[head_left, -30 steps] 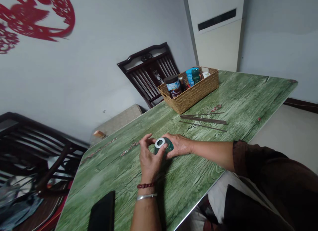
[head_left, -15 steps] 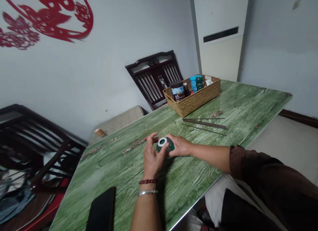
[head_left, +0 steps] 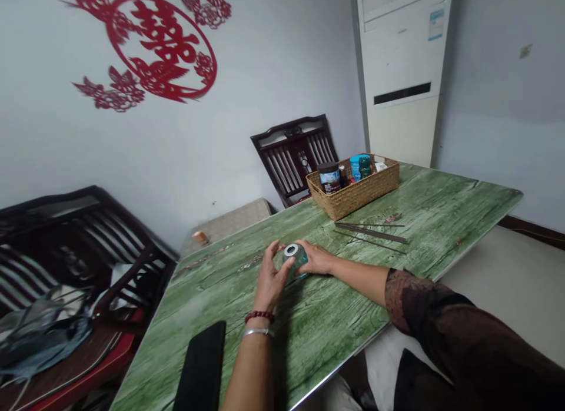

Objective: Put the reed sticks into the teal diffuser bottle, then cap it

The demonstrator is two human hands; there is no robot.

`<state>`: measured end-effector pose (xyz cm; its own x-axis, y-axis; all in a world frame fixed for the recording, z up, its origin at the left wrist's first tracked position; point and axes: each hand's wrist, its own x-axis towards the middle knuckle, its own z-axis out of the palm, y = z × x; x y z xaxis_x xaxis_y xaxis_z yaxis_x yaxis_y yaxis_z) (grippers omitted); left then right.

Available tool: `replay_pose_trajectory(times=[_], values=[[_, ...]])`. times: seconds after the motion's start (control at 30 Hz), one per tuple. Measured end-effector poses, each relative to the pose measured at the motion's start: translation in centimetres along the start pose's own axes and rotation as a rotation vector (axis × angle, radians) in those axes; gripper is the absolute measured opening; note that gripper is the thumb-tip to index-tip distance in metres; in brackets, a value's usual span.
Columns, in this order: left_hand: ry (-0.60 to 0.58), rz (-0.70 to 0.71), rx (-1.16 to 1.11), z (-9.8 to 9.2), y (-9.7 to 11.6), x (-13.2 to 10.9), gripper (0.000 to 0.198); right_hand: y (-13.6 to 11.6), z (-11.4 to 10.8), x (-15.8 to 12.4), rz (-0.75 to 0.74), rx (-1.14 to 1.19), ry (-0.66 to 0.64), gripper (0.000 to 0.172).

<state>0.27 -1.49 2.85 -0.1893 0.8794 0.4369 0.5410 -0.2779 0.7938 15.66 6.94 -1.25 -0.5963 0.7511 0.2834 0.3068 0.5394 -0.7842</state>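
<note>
A small teal glass bottle (head_left: 301,257) with a silver ring round its open mouth stands upright on the green table, between my two hands. My right hand (head_left: 315,259) is wrapped round its right side, its fingers partly hidden behind the glass. From the left, my left hand (head_left: 270,275) is curved about the bottle, the thumb against its front and the fingertips near its back left. Beyond my right hand several thin dark reed sticks (head_left: 375,232) lie loose on the table.
A woven basket (head_left: 364,196) holding jars and packets stands at the table's far side. Near my left forearm lies a flat black object (head_left: 200,367), perhaps a phone. Dark wooden chairs (head_left: 300,158) stand behind the green table (head_left: 353,305). An orange-brown object (head_left: 200,237) rests on a lower surface beyond.
The camera view has tilted up and turned left, so more of the wall shows. Both hands stay at the bottle, with little visible change in their hold.
</note>
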Motion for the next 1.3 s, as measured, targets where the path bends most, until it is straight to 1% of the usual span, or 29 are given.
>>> replay_pose_trajectory(times=[0.03, 0.07, 0.1, 0.13, 0.2, 0.23, 0.27, 0.3, 0.37, 0.43, 0.47, 0.53, 0.6, 0.7, 0.77, 0.83, 0.9, 1.0, 1.3], values=[[0.058, -0.052, -0.059, -0.7, -0.1, -0.4, 0.055, -0.2, -0.1, 0.1, 0.018, 0.017, 0.021, 0.100], [0.107, -0.118, -0.127, -1.4, -0.2, -0.9, 0.054, -0.4, -0.4, 0.1, 0.044, 0.033, 0.056, 0.103], [0.130, -0.193, -0.205, -2.1, -0.2, -1.4, 0.051, -0.6, -0.8, 0.0, 0.079, 0.049, 0.107, 0.099], [0.129, -0.274, -0.287, -2.8, -0.3, -2.0, 0.049, -0.9, -1.4, -0.2, 0.118, 0.067, 0.167, 0.089], [0.102, -0.425, -0.449, -3.6, -0.1, -3.0, 0.054, -1.4, -3.2, -0.6, 0.169, 0.110, 0.285, 0.059], [0.089, -0.483, -0.527, -3.7, 0.0, -3.5, 0.057, -1.7, -4.2, -0.8, 0.173, 0.144, 0.328, 0.051], [0.084, -0.525, -0.601, -3.7, 0.1, -3.9, 0.061, -2.0, -5.3, -1.1, 0.163, 0.195, 0.359, 0.054], [0.081, -0.555, -0.670, -3.5, 0.2, -4.2, 0.063, -2.3, -6.5, -1.4, 0.150, 0.268, 0.378, 0.060], [0.074, -0.591, -0.778, -2.8, 0.3, -4.6, 0.067, -2.9, -8.6, -2.0, 0.139, 0.458, 0.392, 0.068], [0.063, -0.620, -0.823, -1.9, 0.2, -4.9, 0.071, -3.4, -10.0, -2.8, 0.135, 0.637, 0.383, 0.070], [0.057, -0.634, -0.820, -1.5, 0.1, -5.0, 0.072, -3.5, -10.4, -3.2, 0.131, 0.696, 0.370, 0.071], [0.051, -0.648, -0.779, -0.9, -0.1, -5.2, 0.072, -3.4, -10.1, -3.9, 0.148, 0.742, 0.343, 0.072], [0.058, -0.643, -0.697, -0.4, -0.4, -5.2, 0.070, -2.8, -8.6, -4.6, 0.219, 0.711, 0.316, 0.073], [0.068, -0.607, -0.515, 0.2, -0.8, -5.1, 0.065, -1.7, -5.6, -5.4, 0.332, 0.578, 0.241, 0.070], [0.063, -0.582, -0.431, 0.5, -1.2, -5.1, 0.064, -1.1, -4.0, -5.7, 0.346, 0.470, 0.181, 0.067], [0.051, -0.562, -0.403, 0.6, -1.6, -5.1, 0.064, -0.7, -3.2, -6.0, 0.323, 0.377, 0.152, 0.065], [0.039, -0.552, -0.391, 0.7, -1.8, -5.2, 0.062, -0.5, -3.1, -6.1, 0.294, 0.320, 0.146, 0.064], [0.023, -0.531, -0.357, 0.8, -2.0, -5.4, 0.060, -0.3, -3.3, -6.2, 0.272, 0.297, 0.151, 0.064], [0.041, -0.484, -0.297, 0.9, -1.4, -5.5, 0.060, -0.2, -3.3, -6.2, 0.255, 0.253, 0.172, 0.064]])
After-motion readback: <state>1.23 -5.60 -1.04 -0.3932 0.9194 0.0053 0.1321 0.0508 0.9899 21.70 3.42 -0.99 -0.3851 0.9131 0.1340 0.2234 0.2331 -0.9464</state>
